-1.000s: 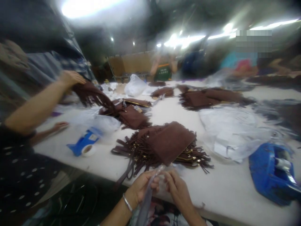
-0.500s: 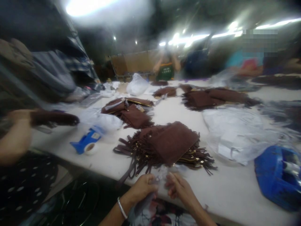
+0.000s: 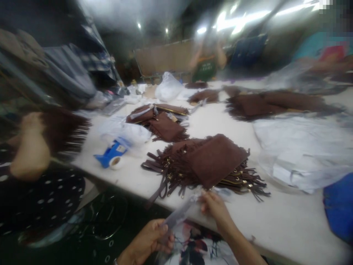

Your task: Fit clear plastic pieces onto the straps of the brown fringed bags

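Observation:
Both my hands hold a clear plastic bag (image 3: 180, 213) over the table's near edge. My left hand (image 3: 150, 239) pinches its lower end, down near my lap. My right hand (image 3: 215, 208) grips the upper end, just in front of a pile of brown fringed suede pouches (image 3: 212, 162). The bag is stretched slanting between the two hands. The picture is smeared by motion.
On the white table (image 3: 275, 221) lie a blue tape dispenser (image 3: 111, 156), more brown pouches (image 3: 165, 127) and sheets of clear plastic (image 3: 303, 151). A blue object (image 3: 340, 206) sits at right. A person at left (image 3: 33, 147) holds a fringed pouch. Other people stand beyond.
My left hand has dropped down and left, pulling the plastic bag out long; my right hand stayed near the pile. The person at left drew a fringed pouch toward themselves. The view swung left.

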Motion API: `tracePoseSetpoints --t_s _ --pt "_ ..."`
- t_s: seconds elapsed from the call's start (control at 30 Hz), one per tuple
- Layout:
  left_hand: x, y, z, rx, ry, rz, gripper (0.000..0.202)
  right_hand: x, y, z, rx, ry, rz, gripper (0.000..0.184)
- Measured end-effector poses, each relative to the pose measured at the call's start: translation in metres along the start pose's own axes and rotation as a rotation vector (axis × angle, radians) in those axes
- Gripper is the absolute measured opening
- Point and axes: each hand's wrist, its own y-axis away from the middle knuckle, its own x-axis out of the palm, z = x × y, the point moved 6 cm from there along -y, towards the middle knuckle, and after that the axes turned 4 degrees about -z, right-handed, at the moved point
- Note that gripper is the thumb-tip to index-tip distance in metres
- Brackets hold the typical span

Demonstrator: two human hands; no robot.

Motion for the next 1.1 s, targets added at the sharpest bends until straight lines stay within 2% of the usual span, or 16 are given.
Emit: tracePoseSetpoints --t_s 0.17,0.27,0.37,0.47,0.57,0.67,0.8,0.87,1.0,1.1 --pt "-0.006 -0.005 0.010 0.004 0.007 -0.034 0.037 -0.003 0.007 -0.002 0.019 -0.014 0.010 0.047" --pt "-0.006 -0.005 0.013 -0.005 0.013 -0.016 0.036 -0.002 0.015 -0.002 0.013 -0.056 0.079 0.046" --pt "-0.004 -0.003 0.011 -0.013 0.005 0.024 0.033 0.003 0.020 -0.003 0.022 -0.091 0.179 0.041" --pt "0.002 -0.005 0.002 -0.021 -0.092 0.062 0.034 0.009 0.019 -0.006 0.051 -0.118 0.228 0.039" --pt "0.015 -0.014 -0.017 0.087 -0.293 0.039 0.039 0.011 0.014 -0.010 0.071 -0.133 0.214 0.040" --pt "0.037 -0.024 -0.039 0.272 -0.519 -0.076 0.043 0.012 0.012 -0.011 0.088 -0.151 0.214 0.041" --pt "0.066 -0.034 -0.046 0.403 -0.822 -0.291 0.065 0.012 0.013 -0.011 0.112 -0.180 0.235 0.039" --pt "0.078 -0.039 -0.047 0.497 -0.921 -0.357 0.072 0.011 0.013 -0.010 0.122 -0.193 0.248 0.036" --pt "0.092 -0.050 -0.050 0.635 -0.903 -0.342 0.053 0.008 0.010 -0.006 0.143 -0.203 0.282 0.033" --pt "0.095 -0.054 -0.056 0.601 -0.782 -0.276 0.039 0.008 0.008 -0.002 0.173 -0.189 0.333 0.035"
